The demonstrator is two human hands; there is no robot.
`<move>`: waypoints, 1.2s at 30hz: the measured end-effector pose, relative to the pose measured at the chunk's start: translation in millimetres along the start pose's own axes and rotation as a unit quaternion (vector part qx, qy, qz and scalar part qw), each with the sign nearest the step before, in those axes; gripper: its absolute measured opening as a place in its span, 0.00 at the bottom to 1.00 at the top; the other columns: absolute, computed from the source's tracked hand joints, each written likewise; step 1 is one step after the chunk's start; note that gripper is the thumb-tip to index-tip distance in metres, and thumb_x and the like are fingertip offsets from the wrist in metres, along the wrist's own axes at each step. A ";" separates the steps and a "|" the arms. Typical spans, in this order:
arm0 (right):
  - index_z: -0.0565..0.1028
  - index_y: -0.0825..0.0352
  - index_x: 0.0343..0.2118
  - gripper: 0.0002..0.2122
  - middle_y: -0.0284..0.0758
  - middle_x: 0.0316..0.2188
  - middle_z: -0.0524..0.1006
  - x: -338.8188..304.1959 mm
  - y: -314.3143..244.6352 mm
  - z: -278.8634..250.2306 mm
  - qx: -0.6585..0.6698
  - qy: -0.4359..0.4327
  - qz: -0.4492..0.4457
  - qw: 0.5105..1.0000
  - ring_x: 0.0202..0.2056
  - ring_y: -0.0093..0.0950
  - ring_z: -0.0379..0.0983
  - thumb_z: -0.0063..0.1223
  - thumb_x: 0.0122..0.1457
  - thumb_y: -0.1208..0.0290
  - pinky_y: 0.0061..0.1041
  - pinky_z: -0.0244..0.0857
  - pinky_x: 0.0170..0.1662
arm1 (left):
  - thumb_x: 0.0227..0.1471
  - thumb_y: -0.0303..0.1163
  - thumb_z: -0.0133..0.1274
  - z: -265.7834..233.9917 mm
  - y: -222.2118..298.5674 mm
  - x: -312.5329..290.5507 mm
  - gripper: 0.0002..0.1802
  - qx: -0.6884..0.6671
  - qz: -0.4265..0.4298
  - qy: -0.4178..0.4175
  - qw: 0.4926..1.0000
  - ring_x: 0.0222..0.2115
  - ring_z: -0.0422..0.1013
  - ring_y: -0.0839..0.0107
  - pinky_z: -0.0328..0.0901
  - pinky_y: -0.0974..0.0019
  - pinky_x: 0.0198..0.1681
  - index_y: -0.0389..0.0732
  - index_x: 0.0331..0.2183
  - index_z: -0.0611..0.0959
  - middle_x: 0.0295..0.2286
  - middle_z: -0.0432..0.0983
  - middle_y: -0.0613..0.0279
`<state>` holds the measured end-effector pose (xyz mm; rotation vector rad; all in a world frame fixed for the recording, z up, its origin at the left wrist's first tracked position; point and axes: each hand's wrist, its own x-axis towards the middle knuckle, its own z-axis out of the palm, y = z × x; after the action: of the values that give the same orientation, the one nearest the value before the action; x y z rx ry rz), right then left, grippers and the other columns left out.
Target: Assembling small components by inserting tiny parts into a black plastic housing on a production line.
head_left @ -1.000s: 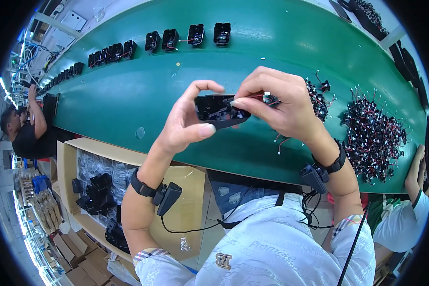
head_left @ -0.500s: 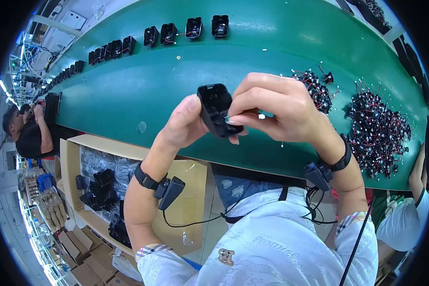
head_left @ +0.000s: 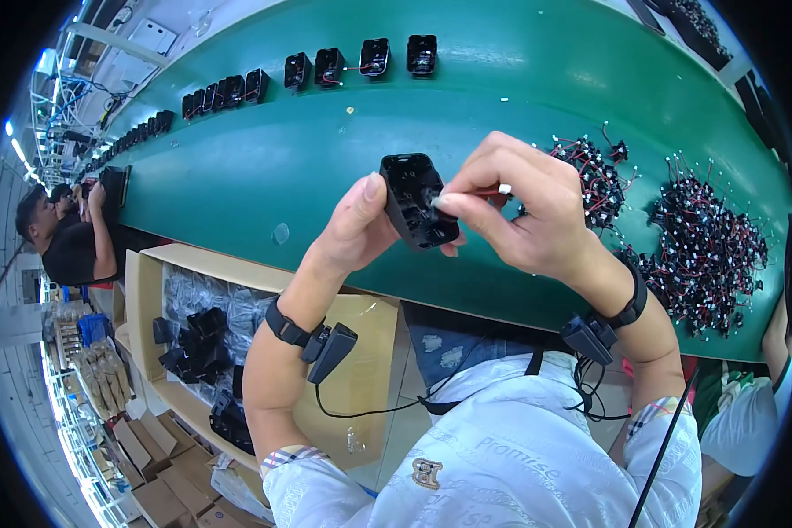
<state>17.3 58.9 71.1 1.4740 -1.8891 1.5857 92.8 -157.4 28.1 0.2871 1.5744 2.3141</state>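
A black open-topped plastic housing (head_left: 407, 187) is gripped in my left hand (head_left: 354, 231), tilted with its hollow side up over the bench. The fingers of that hand wrap round its left side and underside. My right hand (head_left: 537, 207) pinches a small wired part at the housing's right rim, and its fingertips touch a pale bit (head_left: 437, 202) there. A white connector (head_left: 505, 189) sticks out between the right fingers, with a short piece of red wire beside it. The rest of the part is hidden by the fingers.
Similar black housings (head_left: 374, 57) stand in a row along the far side of the green bench (head_left: 326, 132). Two piles of wired parts (head_left: 708, 242) lie on the right. An open carton (head_left: 207, 352) with black housings sits at lower left. Other people work at both ends.
My right fingers have lifted slightly from the lower inside of the housing to its right rim. The whole view has shifted a little; the left hand still holds the housing.
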 end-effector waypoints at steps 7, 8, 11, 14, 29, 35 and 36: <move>0.78 0.70 0.29 0.04 0.35 0.24 0.77 -9.8 -0.2 15.6 0.053 0.005 0.041 0.998 0.22 0.21 0.76 0.64 0.56 0.78 0.16 0.66 0.20 | 0.59 0.71 0.36 4.4 -6.8 -1.0 0.44 -0.019 0.010 0.062 0.998 0.44 0.75 0.61 0.72 0.56 0.45 0.38 0.53 0.73 0.44 0.76 0.51; 0.78 0.70 0.29 0.04 0.35 0.24 0.77 -11.3 0.7 17.7 0.058 0.014 0.059 0.997 0.21 0.21 0.76 0.63 0.57 0.78 0.16 0.66 0.20 | 0.59 0.71 0.36 2.5 -6.2 1.6 0.44 -0.019 0.010 0.062 0.998 0.44 0.75 0.61 0.72 0.56 0.45 0.38 0.53 0.73 0.44 0.76 0.51; 0.76 0.71 0.30 0.04 0.34 0.25 0.76 -19.5 4.1 26.9 0.120 0.036 0.120 0.985 0.20 0.19 0.76 0.61 0.59 0.78 0.16 0.64 0.20 | 0.64 0.64 0.36 5.3 -4.6 5.4 0.39 -0.070 0.017 0.073 0.995 0.39 0.79 0.56 0.72 0.53 0.48 0.34 0.52 0.73 0.42 0.78 0.48; 0.76 0.71 0.31 0.04 0.33 0.25 0.76 -20.4 4.0 28.6 0.188 0.037 0.179 0.965 0.20 0.18 0.76 0.60 0.60 0.78 0.15 0.62 0.21 | 0.63 0.65 0.35 4.6 -6.2 7.6 0.40 -0.110 0.004 0.048 0.993 0.39 0.78 0.54 0.74 0.53 0.46 0.35 0.52 0.73 0.42 0.78 0.47; 0.83 0.68 0.29 0.03 0.30 0.22 0.76 -9.0 13.2 0.9 0.121 -0.112 0.166 0.972 0.24 0.20 0.72 0.62 0.50 0.80 0.20 0.63 0.26 | 0.67 0.58 0.34 34.3 7.8 13.9 0.37 -0.074 -0.037 0.091 0.992 0.35 0.80 0.59 0.77 0.58 0.40 0.30 0.45 0.77 0.38 0.79 0.48; 0.81 0.69 0.30 0.06 0.45 0.55 0.72 -5.7 31.4 -8.6 0.113 -0.145 0.134 0.974 0.57 0.37 0.67 0.66 0.50 0.76 0.36 0.62 0.60 | 0.65 0.62 0.40 32.1 13.5 13.6 0.35 -0.021 -0.095 0.209 0.973 0.30 0.81 0.63 0.72 0.68 0.34 0.36 0.38 0.80 0.30 0.82 0.56; 0.81 0.69 0.30 0.06 0.45 0.55 0.72 -4.8 31.0 -8.4 0.113 -0.150 0.129 0.974 0.57 0.37 0.67 0.66 0.50 0.76 0.36 0.62 0.60 | 0.65 0.62 0.40 32.5 12.1 13.9 0.35 -0.022 -0.089 0.213 0.973 0.30 0.81 0.63 0.72 0.68 0.34 0.36 0.38 0.80 0.30 0.82 0.56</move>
<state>-8.9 64.9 52.7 1.7017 -2.2047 1.8320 89.2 -128.2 51.1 -0.3734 1.6494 2.3682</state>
